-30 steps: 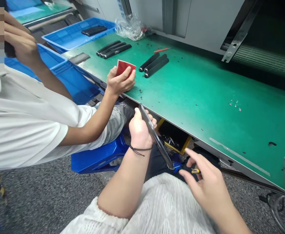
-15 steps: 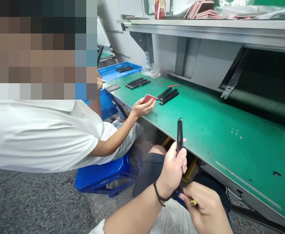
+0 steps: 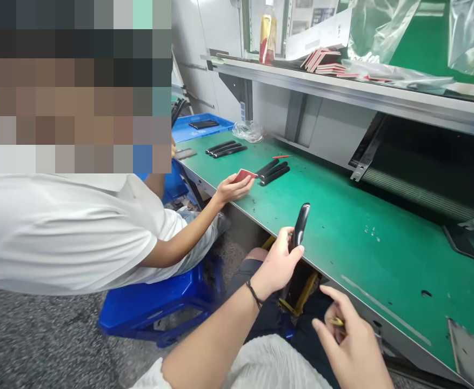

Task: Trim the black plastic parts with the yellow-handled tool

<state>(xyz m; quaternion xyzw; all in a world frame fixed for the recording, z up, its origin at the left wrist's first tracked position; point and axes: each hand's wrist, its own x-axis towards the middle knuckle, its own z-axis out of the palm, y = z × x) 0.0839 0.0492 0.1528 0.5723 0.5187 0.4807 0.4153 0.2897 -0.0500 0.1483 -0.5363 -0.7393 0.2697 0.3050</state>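
My left hand [image 3: 276,263] is closed around a long black curved strip [image 3: 300,225], holding it upright at the front edge of the green bench [image 3: 342,227]. My right hand [image 3: 344,335] is lower, off the strip, with its fingers pinched on a small yellow tool [image 3: 336,321]. A person in a white shirt [image 3: 58,232] sits to my left. That person's hand [image 3: 231,189] holds a red card [image 3: 245,175] at the bench edge. Three black strips [image 3: 274,172] lie beside that card.
Three more black strips [image 3: 225,148] lie further back, near a blue tray [image 3: 198,127] and a crumpled clear bag [image 3: 248,130]. A shelf [image 3: 342,89] above holds red cards, a can and plastic sheets. A blue stool [image 3: 155,305] stands beneath the person.
My right hand has come off the lower end of the strip and moved down and right. The strip now tilts slightly right. My view has lifted, showing more of the shelf.
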